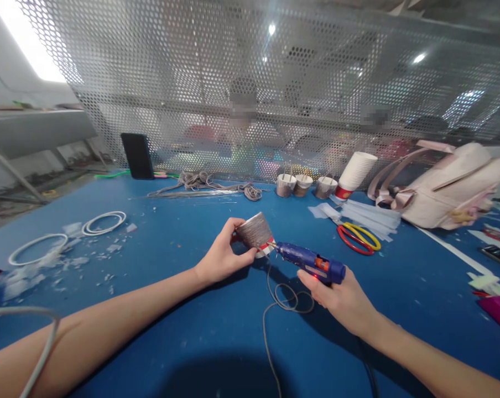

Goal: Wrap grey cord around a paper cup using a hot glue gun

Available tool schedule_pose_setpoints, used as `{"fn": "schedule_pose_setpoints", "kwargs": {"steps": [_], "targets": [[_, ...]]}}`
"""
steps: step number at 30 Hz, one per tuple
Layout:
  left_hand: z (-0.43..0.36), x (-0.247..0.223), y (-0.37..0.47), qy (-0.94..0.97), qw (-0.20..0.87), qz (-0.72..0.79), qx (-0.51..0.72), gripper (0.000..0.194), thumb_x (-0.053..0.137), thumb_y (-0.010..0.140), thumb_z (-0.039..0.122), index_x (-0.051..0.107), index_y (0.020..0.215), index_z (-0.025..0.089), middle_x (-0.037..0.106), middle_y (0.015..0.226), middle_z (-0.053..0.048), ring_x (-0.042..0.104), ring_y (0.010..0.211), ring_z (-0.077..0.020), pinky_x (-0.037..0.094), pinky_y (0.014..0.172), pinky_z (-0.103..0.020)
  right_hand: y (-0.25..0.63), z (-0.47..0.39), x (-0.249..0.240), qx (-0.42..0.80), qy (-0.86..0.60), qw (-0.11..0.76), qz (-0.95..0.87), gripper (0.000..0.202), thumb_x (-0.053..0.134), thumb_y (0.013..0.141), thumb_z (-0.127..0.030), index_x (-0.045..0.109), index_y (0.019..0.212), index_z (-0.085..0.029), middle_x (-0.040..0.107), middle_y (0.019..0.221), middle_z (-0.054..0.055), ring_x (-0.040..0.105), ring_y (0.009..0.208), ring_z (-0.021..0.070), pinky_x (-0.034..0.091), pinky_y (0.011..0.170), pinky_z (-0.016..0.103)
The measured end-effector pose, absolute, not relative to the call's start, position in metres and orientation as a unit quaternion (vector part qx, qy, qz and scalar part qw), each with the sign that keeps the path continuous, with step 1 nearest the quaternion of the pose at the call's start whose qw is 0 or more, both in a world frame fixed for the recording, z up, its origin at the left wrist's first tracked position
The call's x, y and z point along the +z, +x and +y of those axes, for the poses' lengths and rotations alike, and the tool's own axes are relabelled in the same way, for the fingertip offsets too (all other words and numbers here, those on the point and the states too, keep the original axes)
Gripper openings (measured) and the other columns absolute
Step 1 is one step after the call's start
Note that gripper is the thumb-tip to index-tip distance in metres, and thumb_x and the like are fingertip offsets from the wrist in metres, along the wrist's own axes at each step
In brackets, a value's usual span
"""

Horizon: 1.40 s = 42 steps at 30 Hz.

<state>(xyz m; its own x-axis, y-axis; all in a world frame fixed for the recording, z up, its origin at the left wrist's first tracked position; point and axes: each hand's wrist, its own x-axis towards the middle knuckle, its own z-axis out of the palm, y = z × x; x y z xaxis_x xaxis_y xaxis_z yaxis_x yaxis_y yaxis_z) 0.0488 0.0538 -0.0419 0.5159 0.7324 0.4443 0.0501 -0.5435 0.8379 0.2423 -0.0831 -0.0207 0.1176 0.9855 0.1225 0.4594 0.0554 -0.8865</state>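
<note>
Near the middle of the blue table, my left hand holds a paper cup wrapped in grey cord, tilted on its side. A red and white band of the cup shows at its right end. My right hand is closed round a blue glue gun, whose nozzle is at the red band; whether it touches is too small to tell. From the cup, a loose grey cord hangs down and loops on the table between my hands.
Along the back stand a phone, grey cord bundles, several wrapped cups and stacked white cups. Scissors, white strips and a pink backpack lie right. White rings and scraps lie left.
</note>
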Motion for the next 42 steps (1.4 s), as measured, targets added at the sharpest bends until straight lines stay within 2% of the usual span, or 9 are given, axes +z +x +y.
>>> {"fn": "schedule_pose_setpoints", "kwargs": {"steps": [7,14,20,28,33,42], "targets": [[0.052,-0.039,0.049,0.761,0.414,0.256,0.430,0.034,0.065,0.068,0.024,0.043,0.094,0.020,0.052,0.085,0.001,0.053,0.078,-0.0132,0.048,0.077,-0.031,0.244,-0.080,-0.010,0.349,-0.650,0.417,-0.531,0.035,0.053,0.078,-0.049,0.041,0.060,-0.021,0.035,0.039,-0.008,0.034,0.038,0.0083,0.031,0.039,0.023],[0.054,-0.042,0.048,0.767,0.412,0.242,0.429,0.032,0.064,0.069,0.022,0.043,0.093,0.020,0.052,0.086,0.002,0.054,0.078,-0.0121,0.047,0.074,-0.028,0.242,-0.082,-0.012,0.366,-0.637,0.416,-0.535,0.037,0.055,0.078,-0.049,0.042,0.059,-0.021,0.036,0.040,-0.008,0.033,0.038,0.0073,0.029,0.038,0.021],[0.055,-0.043,0.047,0.776,0.400,0.231,0.430,0.031,0.063,0.071,0.020,0.043,0.094,0.020,0.052,0.086,0.002,0.053,0.076,-0.0112,0.047,0.074,-0.028,0.248,-0.078,-0.013,0.374,-0.643,0.425,-0.516,0.038,0.054,0.078,-0.053,0.042,0.060,-0.021,0.038,0.037,-0.007,0.036,0.036,0.0083,0.036,0.041,0.024],[0.054,-0.044,0.049,0.782,0.394,0.248,0.414,0.031,0.063,0.071,0.022,0.042,0.094,0.020,0.053,0.087,0.002,0.054,0.078,-0.0114,0.048,0.074,-0.027,0.241,-0.084,-0.013,0.360,-0.629,0.412,-0.552,0.035,0.054,0.082,-0.046,0.043,0.060,-0.021,0.037,0.042,-0.007,0.034,0.039,0.0077,0.030,0.039,0.022],[0.052,-0.044,0.050,0.781,0.387,0.267,0.411,0.034,0.064,0.069,0.023,0.043,0.095,0.020,0.054,0.087,0.001,0.054,0.078,-0.0121,0.049,0.074,-0.028,0.239,-0.086,-0.018,0.348,-0.604,0.408,-0.590,0.034,0.053,0.084,-0.042,0.041,0.059,-0.022,0.030,0.046,-0.008,0.029,0.041,0.0074,0.028,0.038,0.022],[0.053,-0.041,0.049,0.779,0.399,0.239,0.421,0.029,0.063,0.071,0.021,0.043,0.092,0.020,0.054,0.086,0.002,0.054,0.075,-0.0105,0.047,0.072,-0.026,0.241,-0.083,-0.012,0.362,-0.642,0.411,-0.537,0.037,0.054,0.080,-0.049,0.041,0.059,-0.021,0.036,0.041,-0.008,0.033,0.038,0.0075,0.029,0.039,0.021]]}}
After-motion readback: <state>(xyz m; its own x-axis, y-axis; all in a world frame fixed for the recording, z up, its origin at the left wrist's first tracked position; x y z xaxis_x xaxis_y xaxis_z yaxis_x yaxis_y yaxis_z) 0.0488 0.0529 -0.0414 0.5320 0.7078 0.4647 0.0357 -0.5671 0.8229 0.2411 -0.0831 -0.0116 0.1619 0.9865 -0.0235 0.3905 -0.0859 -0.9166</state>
